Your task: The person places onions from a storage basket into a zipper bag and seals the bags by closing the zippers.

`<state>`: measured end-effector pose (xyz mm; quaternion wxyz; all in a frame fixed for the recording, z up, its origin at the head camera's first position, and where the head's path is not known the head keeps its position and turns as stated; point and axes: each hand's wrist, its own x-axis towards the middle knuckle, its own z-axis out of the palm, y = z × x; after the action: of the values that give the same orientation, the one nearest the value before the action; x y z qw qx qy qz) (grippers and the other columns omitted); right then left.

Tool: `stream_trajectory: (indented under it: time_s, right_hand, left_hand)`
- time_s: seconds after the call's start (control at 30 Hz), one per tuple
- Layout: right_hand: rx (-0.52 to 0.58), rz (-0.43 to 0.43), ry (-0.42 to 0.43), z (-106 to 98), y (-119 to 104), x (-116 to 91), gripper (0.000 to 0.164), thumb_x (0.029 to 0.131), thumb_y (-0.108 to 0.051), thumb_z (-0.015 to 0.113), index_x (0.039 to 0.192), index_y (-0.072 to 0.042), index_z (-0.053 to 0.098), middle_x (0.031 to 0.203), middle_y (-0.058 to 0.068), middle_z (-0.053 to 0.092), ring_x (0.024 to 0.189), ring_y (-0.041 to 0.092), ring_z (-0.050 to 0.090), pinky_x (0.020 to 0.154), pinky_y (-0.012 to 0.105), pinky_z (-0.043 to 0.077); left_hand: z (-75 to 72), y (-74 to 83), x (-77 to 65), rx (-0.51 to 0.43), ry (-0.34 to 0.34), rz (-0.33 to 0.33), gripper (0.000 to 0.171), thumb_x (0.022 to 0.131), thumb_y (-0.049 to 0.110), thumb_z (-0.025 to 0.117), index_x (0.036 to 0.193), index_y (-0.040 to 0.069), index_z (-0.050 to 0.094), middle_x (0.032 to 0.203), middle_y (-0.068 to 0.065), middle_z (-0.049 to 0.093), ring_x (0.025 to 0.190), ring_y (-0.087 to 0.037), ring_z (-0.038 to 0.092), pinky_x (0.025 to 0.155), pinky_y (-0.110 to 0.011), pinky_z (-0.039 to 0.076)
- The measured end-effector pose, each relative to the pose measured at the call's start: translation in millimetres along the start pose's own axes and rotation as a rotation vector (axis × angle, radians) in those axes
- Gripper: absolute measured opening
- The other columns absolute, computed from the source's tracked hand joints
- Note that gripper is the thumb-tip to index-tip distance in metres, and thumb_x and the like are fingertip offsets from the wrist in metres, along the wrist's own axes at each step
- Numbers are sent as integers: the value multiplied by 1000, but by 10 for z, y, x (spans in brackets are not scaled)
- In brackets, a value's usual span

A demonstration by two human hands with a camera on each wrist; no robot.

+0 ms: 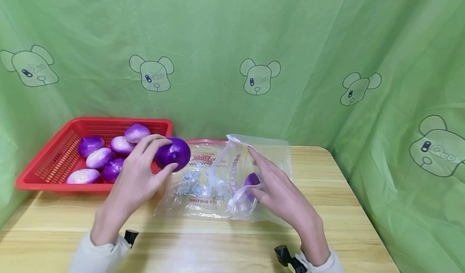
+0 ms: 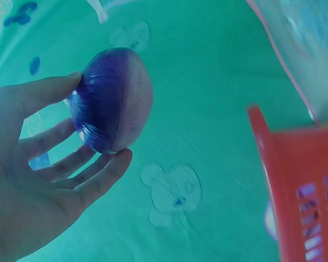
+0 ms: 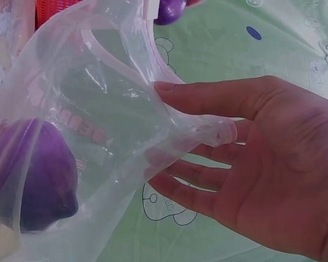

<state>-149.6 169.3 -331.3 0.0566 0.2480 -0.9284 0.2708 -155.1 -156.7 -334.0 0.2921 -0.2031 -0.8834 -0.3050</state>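
My left hand point(image 1: 136, 180) holds a purple onion point(image 1: 174, 155) between thumb and fingers, raised beside the basket's right end. In the left wrist view, this onion point(image 2: 112, 101) is dark purple on one side and paler on the other. My right hand point(image 1: 283, 198) grips the rim of a clear zip bag point(image 1: 277, 148), keeping its mouth spread toward the left. Inside that bag lies another purple onion point(image 3: 35, 174), seen through the plastic in the right wrist view. The thumb is at the rim, and the other fingers are partly behind the plastic.
A red basket point(image 1: 40, 166) with several purple and white onions stands at the left. Between basket and open bag, a printed clear bag point(image 1: 197, 184) with a red top edge lies flat on the wooden table point(image 1: 203, 248). A green curtain point(image 1: 218, 22) hangs behind.
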Motion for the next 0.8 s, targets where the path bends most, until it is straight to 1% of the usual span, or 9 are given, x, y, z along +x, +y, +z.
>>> stream_trajectory:
  time_s: [0.17,0.3,0.4,0.47,0.57,0.63,0.7,0.77,0.8]
  right_hand:
    - [14,-4,-11,-8,-43,-7,103,83,-8,79,161,-18,13,161,10,27,143,29,37,114,46,34]
    - [63,23,-41,-11,-92,-16,103,84,-9,79,161,-23,11,160,9,29,119,21,61,109,42,41]
    - [85,33,-61,-7,-135,-24,103,84,-11,79,161,-27,11,158,9,33,100,16,69,103,37,47]
    - [87,16,-62,0,-161,-29,103,84,-11,80,160,-26,12,157,11,35,101,17,68,99,36,51]
    - [70,-19,-54,15,-192,-40,102,84,-14,80,160,-25,14,156,10,38,117,21,62,99,36,51]
    - [72,-37,-50,23,-213,-49,102,84,-15,81,160,-25,14,155,11,40,122,23,59,99,37,51]
    - [65,-49,-47,27,-235,-59,103,83,-17,82,160,-26,15,155,9,39,130,24,52,102,38,49]
    - [71,-58,-48,28,-256,-68,103,82,-18,82,160,-27,15,155,8,39,130,23,53,103,39,48]
    - [73,-62,-49,28,-264,-73,104,82,-19,82,160,-28,14,155,8,39,130,23,52,104,40,47]
  left_hand:
    - [71,229,-36,-34,-29,78,53,79,20,85,124,3,62,133,-15,56,116,-30,60,94,-45,54]
    - [170,380,-62,-69,-60,153,52,80,22,83,125,5,62,134,-14,55,121,-27,57,97,-42,53]
    - [259,457,-81,-91,-84,189,52,81,22,82,126,8,61,134,-10,56,122,-24,56,98,-41,53]
    - [316,493,-99,-90,-100,203,51,82,23,82,127,9,61,134,-10,55,123,-24,56,97,-41,53]
    - [405,536,-127,-83,-128,219,51,83,23,81,128,10,61,137,-10,54,124,-26,55,96,-42,53]
    - [465,555,-144,-76,-138,234,51,83,22,81,128,10,61,139,-11,54,126,-27,55,97,-43,53]
    - [523,572,-155,-65,-140,252,51,83,21,82,128,9,61,140,-11,53,125,-28,56,98,-43,52]
    - [569,584,-168,-46,-140,263,52,82,21,82,128,9,61,142,-11,52,124,-28,58,96,-41,53]
    - [585,589,-176,-33,-141,265,52,82,20,82,129,9,61,142,-10,52,122,-28,60,92,-39,56]
